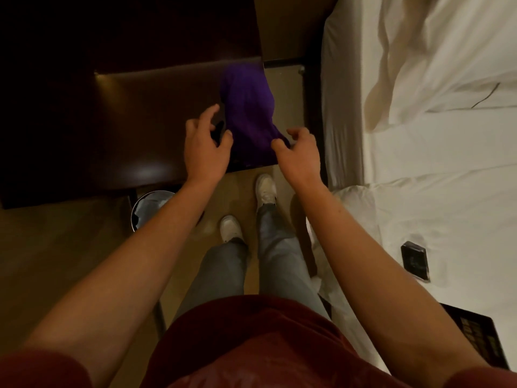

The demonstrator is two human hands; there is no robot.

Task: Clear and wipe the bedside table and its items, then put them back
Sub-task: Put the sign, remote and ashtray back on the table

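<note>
Pinching purple cloth corner with right hand — soft, limp, drapes beyond grip; left hand loosely curled, empty

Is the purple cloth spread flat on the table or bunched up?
Bunched: the purple cloth is gathered in folds, the right hand pinching its near corner.

1 purple cloth, 1 dark bedside table, 1 waste bin (lower left of table), 2 hands, 2 white shoes, 2 dark flat items on the bed at right.
</note>
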